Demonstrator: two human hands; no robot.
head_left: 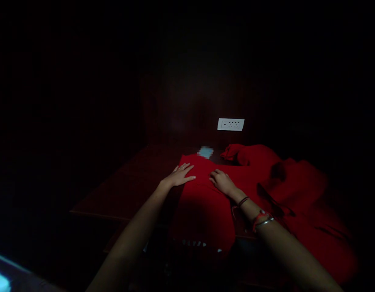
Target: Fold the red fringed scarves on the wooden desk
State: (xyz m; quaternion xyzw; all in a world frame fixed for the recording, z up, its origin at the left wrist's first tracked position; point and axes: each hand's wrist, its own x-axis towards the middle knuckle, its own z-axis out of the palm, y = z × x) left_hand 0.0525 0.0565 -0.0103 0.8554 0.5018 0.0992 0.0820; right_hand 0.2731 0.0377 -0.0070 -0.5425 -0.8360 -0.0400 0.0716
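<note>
A red garment (202,202) lies over a dark table, part of it spread flat and its lower end hanging past the front edge. Pale marks show along that hanging end. My left hand (179,176) rests on the flat part near its left edge, palm down with fingers spread. To the right, my right hand (221,181) touches the same cloth with its fingers bent; whether they pinch any cloth is hard to see. More of the red fabric lies bunched on the right, beyond my right forearm.
The dark table (123,186) reaches left of the cloth. A small light-blue blurred object (205,152) lies at the garment's far edge. A white socket panel (230,124) is on the back wall. Something bright (0,282) shows at bottom left; the surroundings are very dark.
</note>
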